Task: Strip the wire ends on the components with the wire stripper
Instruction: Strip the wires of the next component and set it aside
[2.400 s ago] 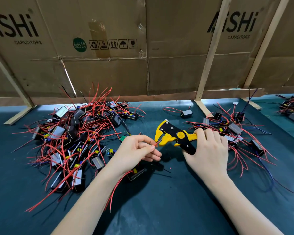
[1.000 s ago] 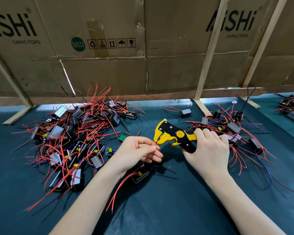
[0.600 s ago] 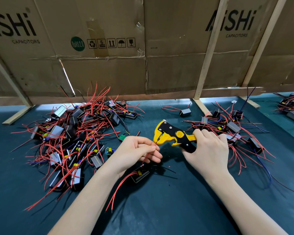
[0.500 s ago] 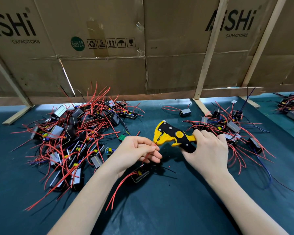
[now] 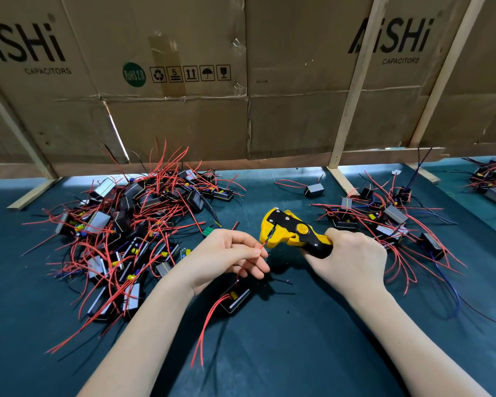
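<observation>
- In our right hand (image 5: pixel 352 259), the wire stripper (image 5: pixel 291 232) is yellow with black plates.
- Our left hand (image 5: pixel 226 257) pinches a red wire (image 5: pixel 248 262).
- Just below it, the component (image 5: pixel 235 300) is black.
- Under both hands, the table (image 5: pixel 298 353) is dark teal.
- Beyond them, the brown cardboard (image 5: pixel 184 124) has black lettering and 1 green round mark.

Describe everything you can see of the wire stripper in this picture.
The wire stripper has a yellow, plastic-looking body with black plates and a round yellow pivot knob. It is held above the dark green mat, its head pointing left. The right hand grips its handles; the left hand feeds a red wire into its head.
</observation>
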Demonstrator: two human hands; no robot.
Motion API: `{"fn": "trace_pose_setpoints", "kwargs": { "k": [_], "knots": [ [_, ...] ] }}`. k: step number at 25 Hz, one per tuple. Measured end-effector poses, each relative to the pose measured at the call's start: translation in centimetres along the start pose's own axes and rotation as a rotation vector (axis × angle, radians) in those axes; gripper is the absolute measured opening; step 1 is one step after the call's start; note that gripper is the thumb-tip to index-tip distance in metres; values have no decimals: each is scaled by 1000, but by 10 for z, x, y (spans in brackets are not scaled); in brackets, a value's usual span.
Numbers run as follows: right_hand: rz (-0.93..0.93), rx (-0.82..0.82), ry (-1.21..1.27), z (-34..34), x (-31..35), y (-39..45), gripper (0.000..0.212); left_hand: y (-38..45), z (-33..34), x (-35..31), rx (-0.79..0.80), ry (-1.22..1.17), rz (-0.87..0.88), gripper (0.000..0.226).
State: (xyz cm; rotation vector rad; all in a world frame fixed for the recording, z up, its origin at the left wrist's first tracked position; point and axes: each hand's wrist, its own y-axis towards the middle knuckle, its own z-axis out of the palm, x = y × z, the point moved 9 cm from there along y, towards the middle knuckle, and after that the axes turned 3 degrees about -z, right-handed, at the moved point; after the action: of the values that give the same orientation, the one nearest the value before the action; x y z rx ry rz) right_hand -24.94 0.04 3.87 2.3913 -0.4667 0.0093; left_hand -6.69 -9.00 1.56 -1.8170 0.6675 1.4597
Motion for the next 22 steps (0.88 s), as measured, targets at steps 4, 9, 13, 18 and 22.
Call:
{"fn": "trace_pose_setpoints", "kwargs": {
  "k": [4,9,13,18,22],
  "knots": [
    [-28,-46,-62,0,-1,1,51,1,1,2,-4,43,-13,14],
    [-1,-89,-73,2,-3,-1,56,2,2,0,-23,107,18,16],
    [25,-75,-66,5,-8,-1,57,4,-9,-5,-133,100,77,22],
    [29,-74,-43,5,-7,-2,56,5,-27,-2,-306,37,64,18],
    [37,-48,-37,6,-7,-2,55,7,-29,5,-334,44,38,30]
  ]
}}
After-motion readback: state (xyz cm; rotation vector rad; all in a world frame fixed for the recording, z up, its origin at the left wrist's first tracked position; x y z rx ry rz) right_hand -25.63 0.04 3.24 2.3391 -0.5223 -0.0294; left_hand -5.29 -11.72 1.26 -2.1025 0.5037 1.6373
